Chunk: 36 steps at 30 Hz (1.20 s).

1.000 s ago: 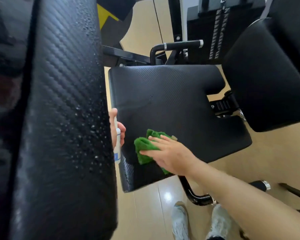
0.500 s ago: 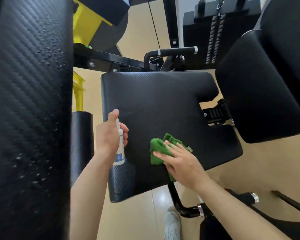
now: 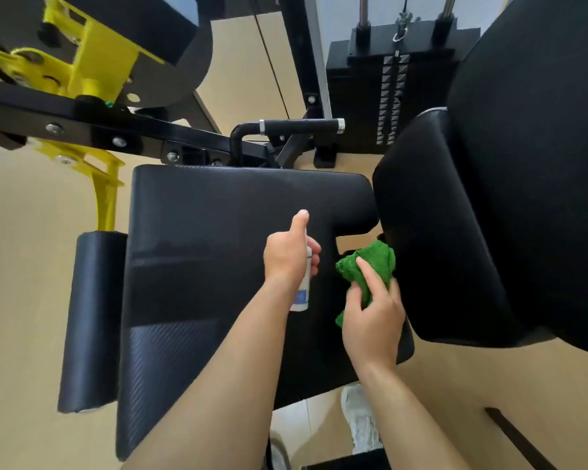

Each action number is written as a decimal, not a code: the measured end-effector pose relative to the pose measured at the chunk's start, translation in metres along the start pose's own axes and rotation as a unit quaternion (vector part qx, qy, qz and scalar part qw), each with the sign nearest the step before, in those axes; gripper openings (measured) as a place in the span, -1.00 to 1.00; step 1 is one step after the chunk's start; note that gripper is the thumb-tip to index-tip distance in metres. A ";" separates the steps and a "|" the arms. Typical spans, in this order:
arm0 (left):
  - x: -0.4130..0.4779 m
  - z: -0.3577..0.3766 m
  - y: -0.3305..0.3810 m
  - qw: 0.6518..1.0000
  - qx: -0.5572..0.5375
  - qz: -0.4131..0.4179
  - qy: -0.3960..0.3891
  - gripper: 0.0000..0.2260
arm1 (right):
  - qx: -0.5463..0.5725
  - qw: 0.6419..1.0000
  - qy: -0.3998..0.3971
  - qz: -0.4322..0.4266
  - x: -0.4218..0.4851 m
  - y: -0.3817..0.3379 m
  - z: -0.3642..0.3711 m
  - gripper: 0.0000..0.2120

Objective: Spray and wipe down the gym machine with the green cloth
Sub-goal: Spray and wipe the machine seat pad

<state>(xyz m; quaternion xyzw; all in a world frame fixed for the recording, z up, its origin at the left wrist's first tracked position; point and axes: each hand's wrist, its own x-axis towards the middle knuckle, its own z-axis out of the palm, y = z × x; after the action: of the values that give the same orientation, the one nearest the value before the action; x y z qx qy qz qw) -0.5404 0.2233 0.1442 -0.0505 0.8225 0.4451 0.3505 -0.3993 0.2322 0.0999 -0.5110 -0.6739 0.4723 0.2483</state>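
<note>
Fingers (image 3: 370, 279) of right hand (image 3: 374, 320): curled, pinching bunched green cloth (image 3: 370, 262) at right edge of seat pad (image 3: 201, 249), just beside side pad (image 3: 455, 232). Left hand (image 3: 287, 254): wrapped round spray bottle (image 3: 302, 293), thumb up, above seat pad. Progress: seat wipe judged under way; 1 large side pad probably left.

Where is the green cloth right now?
Head view, right of centre: the cloth is bunched in the right hand at the right edge of the seat, beside the big pad, just right of the bottle held by the left hand.
</note>
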 end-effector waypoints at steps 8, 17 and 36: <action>0.047 0.035 0.022 0.997 0.069 0.013 0.040 -0.50 | 0.002 1.000 0.012 0.028 0.024 0.007 0.008 -0.59; 0.062 -0.002 0.045 0.996 -0.011 0.038 0.074 -0.45 | -0.176 0.983 -0.045 0.035 0.170 -0.012 0.099 -0.55; 0.075 -0.019 0.075 0.988 -0.059 0.051 0.136 -0.43 | -0.230 0.899 -0.213 -0.306 0.132 0.008 0.099 -0.39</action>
<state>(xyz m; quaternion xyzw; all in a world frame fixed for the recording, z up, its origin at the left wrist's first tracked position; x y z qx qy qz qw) -0.6362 0.2706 0.1562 -0.0894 0.8363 0.4993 0.2082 -0.5237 0.3167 0.0302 -0.2102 -0.9236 0.3023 0.1066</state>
